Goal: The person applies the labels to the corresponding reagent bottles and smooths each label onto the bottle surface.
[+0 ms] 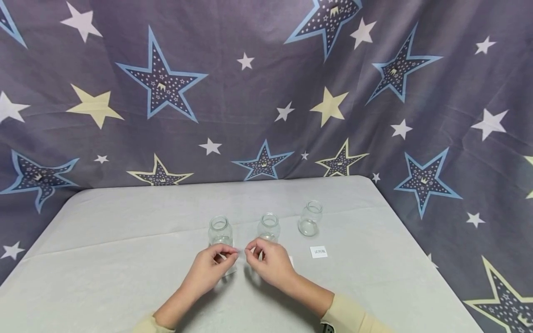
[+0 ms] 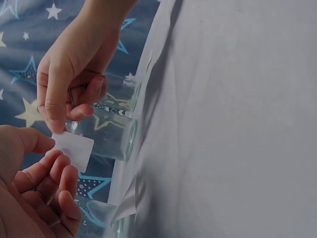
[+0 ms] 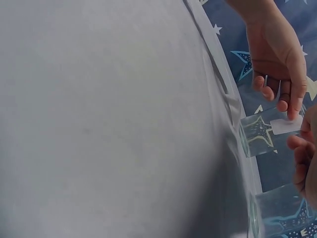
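Observation:
A small white label (image 2: 74,151) is held up between my two hands, edge-on and hardly visible in the head view. My left hand (image 1: 210,270) pinches one side of it between thumb and fingertip. On the opposite side, the thumb and index finger of my right hand (image 1: 272,263) pinch its corner. Just beyond the left hand stands a clear glass jar (image 1: 220,230). A second glass jar (image 1: 269,225) stands behind the right hand, its lower part hidden by the fingers.
A third glass jar (image 1: 310,217) stands farther right. In front of it lies a white label (image 1: 319,251) with dark writing. White pieces show beside each hand, mostly covered. A pale cloth covers the table (image 1: 125,268), and a star-patterned curtain (image 1: 233,106) hangs behind and beside it.

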The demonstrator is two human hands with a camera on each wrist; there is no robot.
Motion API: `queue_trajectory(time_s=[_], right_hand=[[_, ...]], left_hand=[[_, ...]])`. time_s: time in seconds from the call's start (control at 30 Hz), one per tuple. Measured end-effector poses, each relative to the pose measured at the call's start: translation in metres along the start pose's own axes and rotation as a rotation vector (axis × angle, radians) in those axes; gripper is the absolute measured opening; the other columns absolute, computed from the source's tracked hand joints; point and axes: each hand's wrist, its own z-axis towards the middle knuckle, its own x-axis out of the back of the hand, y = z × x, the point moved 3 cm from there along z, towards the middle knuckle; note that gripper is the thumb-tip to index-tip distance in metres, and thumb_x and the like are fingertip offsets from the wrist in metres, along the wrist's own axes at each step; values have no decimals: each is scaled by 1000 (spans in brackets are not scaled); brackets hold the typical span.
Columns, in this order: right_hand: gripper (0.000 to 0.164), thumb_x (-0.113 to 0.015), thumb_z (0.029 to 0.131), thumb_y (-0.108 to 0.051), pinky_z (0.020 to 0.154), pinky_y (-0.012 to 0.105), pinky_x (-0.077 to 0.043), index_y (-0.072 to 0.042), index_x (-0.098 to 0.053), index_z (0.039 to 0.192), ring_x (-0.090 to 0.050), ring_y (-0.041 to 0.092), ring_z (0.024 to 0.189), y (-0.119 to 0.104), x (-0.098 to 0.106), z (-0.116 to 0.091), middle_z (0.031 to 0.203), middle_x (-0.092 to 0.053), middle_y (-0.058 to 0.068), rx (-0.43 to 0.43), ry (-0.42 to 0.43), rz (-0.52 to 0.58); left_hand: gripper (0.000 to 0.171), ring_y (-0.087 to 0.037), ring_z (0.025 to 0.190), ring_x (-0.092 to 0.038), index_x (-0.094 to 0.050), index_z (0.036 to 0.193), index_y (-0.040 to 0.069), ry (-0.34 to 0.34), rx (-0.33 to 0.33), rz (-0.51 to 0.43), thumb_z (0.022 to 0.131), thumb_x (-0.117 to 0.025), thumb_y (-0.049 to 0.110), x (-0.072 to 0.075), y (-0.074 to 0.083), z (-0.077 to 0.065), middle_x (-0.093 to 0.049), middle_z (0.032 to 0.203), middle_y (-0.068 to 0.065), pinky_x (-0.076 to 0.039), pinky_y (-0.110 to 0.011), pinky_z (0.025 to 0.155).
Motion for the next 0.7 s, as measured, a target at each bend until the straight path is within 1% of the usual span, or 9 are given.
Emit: queue_trajectory(time_s=[0.13, 0.27, 0.37, 0.47, 0.53, 0.7], right_hand=[[4, -63, 83, -18, 51, 8, -34, -17, -67, 85, -39, -7, 53, -2, -1, -2, 61, -56, -10, 50, -14, -10], [5, -64, 83, -18, 52, 5, -32, -16, -67, 86, -39, -7, 54, -5, -2, -3, 62, -57, -9, 133, -23, -11], [4, -65, 83, -18, 52, 3, -31, -15, -67, 85, -39, -8, 54, -6, -2, -4, 61, -57, -8, 203, -11, -21], [4, -65, 83, -17, 53, 3, -31, -14, -67, 84, -39, -8, 53, -7, -2, -4, 61, -56, -8, 256, 5, -34], [3, -65, 83, -17, 52, 2, -31, -14, -67, 84, -39, -7, 53, -8, -2, -4, 61, -56, -8, 272, 7, -36], [6, -65, 85, -20, 53, 2, -31, -14, -67, 83, -39, -7, 53, -8, -2, -5, 62, -57, -8, 267, -9, -33]], left_hand=[[5, -3, 61, -52, -70, 87, 14, 19, 9, -5, 83, -69, 16, 0, 1, 0, -64, 77, 2, -44, -18, 55], [8, -2, 61, -52, -70, 88, 13, 29, 19, -16, 84, -69, 19, -1, 1, -1, -64, 77, 1, -43, -18, 54], [10, -2, 61, -52, -70, 88, 12, 36, 22, -19, 84, -69, 21, 0, 1, -1, -65, 78, 1, -43, -18, 53], [11, -3, 61, -52, -70, 88, 11, 40, 28, -24, 85, -69, 22, 0, 1, -2, -66, 78, 0, -43, -18, 53], [12, -3, 60, -52, -70, 88, 11, 43, 31, -24, 85, -69, 22, 0, 1, -2, -66, 77, 0, -43, -18, 53], [9, -3, 60, -51, -69, 87, 10, 45, 25, -34, 85, -68, 19, 0, 1, -3, -65, 76, -1, -42, -17, 52]])
